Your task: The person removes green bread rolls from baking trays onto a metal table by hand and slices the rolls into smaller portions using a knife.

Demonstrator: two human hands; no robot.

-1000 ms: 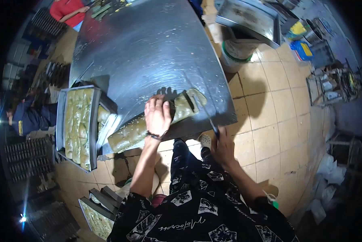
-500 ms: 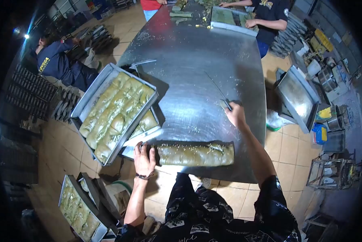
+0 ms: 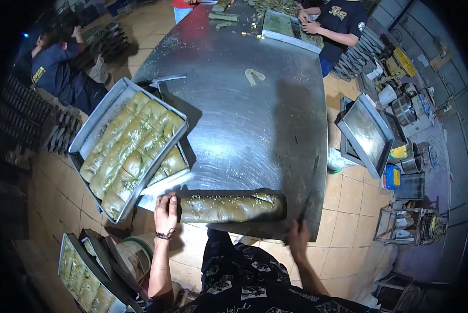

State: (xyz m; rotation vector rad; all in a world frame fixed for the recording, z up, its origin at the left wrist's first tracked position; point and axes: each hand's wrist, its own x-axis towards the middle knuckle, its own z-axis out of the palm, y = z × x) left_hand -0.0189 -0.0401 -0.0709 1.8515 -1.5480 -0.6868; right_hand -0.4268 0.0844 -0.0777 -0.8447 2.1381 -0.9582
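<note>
A long, glossy green dough roll [image 3: 231, 207], sprinkled with pale seeds, lies along the table's near edge. At its left end rests my left hand [image 3: 165, 211], fingers stretched out and thumb against the roll. My right hand [image 3: 298, 239] is closed around the handle of a knife [image 3: 308, 202], just past the roll's right end at the table edge. The dark blade points away from me and is partly blurred. Farther up the metal table [image 3: 229, 120] lies a bent, pale green strip [image 3: 254, 76].
A deep metal tray [image 3: 131, 206] of green rolls sits at the left, over another tray. More filled trays [image 3: 85, 276] stand lower left. Baking pans [image 3: 367, 130] are stacked right of the table. Co-workers are at the far end, one handling a tray [image 3: 291, 39], and another [image 3: 62, 73] at left.
My right hand has drawn the knife back from mid-table to the near right edge. The pale strip now lies farther up the table. My left hand stays at the roll's end.
</note>
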